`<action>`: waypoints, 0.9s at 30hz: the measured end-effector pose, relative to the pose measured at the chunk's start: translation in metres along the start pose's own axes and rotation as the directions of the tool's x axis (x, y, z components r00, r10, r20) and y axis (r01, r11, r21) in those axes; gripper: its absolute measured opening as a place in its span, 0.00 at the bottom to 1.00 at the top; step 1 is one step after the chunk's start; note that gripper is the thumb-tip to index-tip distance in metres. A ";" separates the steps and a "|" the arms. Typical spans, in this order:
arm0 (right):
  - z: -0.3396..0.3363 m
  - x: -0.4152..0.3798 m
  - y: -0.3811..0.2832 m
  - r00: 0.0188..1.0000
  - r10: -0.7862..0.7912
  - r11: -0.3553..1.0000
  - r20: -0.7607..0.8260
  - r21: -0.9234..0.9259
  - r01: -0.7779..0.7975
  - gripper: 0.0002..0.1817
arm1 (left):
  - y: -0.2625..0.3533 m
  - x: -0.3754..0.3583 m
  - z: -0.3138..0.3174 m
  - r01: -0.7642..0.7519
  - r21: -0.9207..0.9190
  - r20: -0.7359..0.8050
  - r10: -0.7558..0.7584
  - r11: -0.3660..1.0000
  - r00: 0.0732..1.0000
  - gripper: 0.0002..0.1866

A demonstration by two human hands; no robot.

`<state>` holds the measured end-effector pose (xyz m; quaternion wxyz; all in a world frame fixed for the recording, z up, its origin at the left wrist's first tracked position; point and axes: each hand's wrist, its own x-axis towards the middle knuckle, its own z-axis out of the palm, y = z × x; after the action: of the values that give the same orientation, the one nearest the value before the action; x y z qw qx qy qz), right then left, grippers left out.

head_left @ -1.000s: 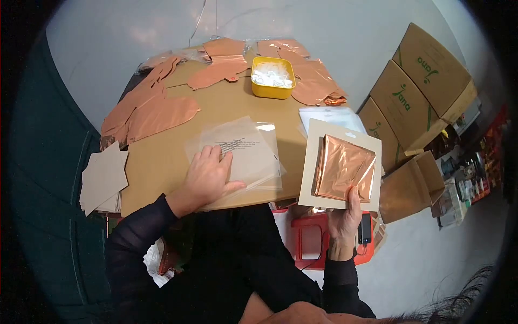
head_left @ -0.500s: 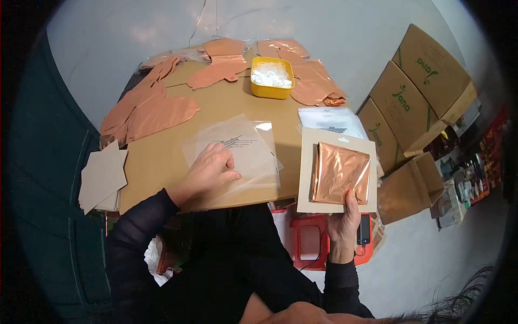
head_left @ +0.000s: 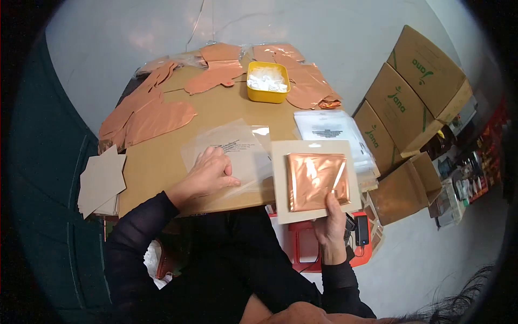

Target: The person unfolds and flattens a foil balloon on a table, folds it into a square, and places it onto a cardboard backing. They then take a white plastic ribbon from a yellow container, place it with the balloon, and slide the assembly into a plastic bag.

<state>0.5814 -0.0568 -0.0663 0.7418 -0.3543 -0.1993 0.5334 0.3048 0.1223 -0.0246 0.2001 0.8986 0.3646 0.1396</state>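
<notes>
foil packet (head_left: 318, 181): square, folded copper film, creased, mirror-bright, on a stiff matte backing card (head_left: 281, 186); it has swung leftward across the near edge of the table (head_left: 148, 170), now just beside the clear bags (head_left: 251, 154).
right hand (head_left: 331, 224): closed on the backing card, thumb pressing the foil packet.
left hand (head_left: 208, 170): half-curled over the clear bags; cannot tell if it grips one.
clear bags: thin, slick, fanned, printed.
yellow tub (head_left: 268, 96): glossy, round-cornered.
copper foil shapes (head_left: 164, 117): flat, limp, lobed.
</notes>
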 end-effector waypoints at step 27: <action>0.007 -0.006 -0.013 0.998 0.019 0.999 0.065 -0.035 -0.017 0.30 | 0.013 -0.005 0.012 -0.304 0.349 -0.064 0.346 0.886 0.936 0.07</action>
<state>0.5829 -0.0626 -0.0520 0.7239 -0.3511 -0.2293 0.5479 0.3143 0.1073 -0.0294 -0.0045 0.9573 0.2387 0.1628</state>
